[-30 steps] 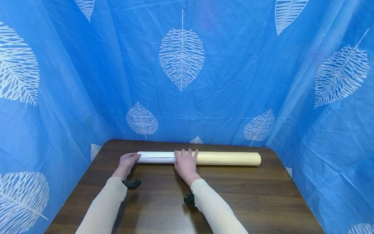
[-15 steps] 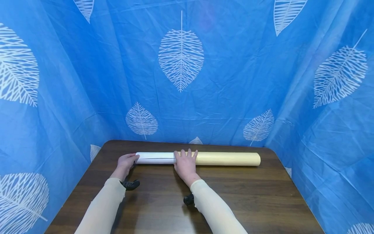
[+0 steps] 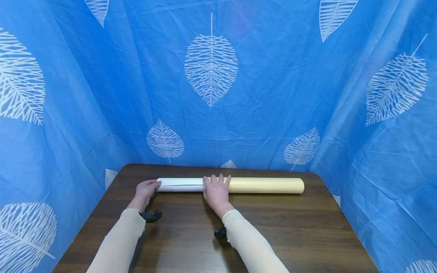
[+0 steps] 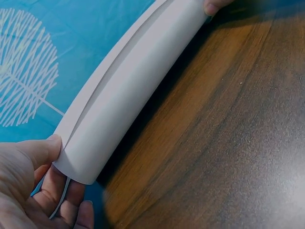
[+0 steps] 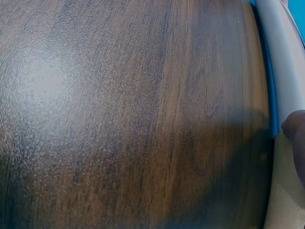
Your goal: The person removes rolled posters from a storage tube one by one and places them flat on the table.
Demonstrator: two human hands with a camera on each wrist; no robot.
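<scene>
A long roll lies along the far part of the table. Its left part is a white paper roll (image 3: 181,184) with a loose edge running lengthwise, and its right part is pale yellow (image 3: 268,185). My left hand (image 3: 144,191) pinches the white roll's left end; the left wrist view shows the thumb on top and fingers under and inside the rolled edge. My right hand (image 3: 217,193) rests with spread fingers across the place where white meets yellow. That join is partly hidden under it, though its thumb (image 5: 296,131) shows there in the right wrist view.
The dark wooden table (image 3: 290,227) is bordered at the back and sides by a blue cloth (image 3: 259,94) with white leaf prints. Dark devices (image 3: 151,217) are strapped at both wrists.
My left hand has shifted slightly left with the end of the white roll, so a bit more white shows. The right hand and yellow part have stayed nearly still.
</scene>
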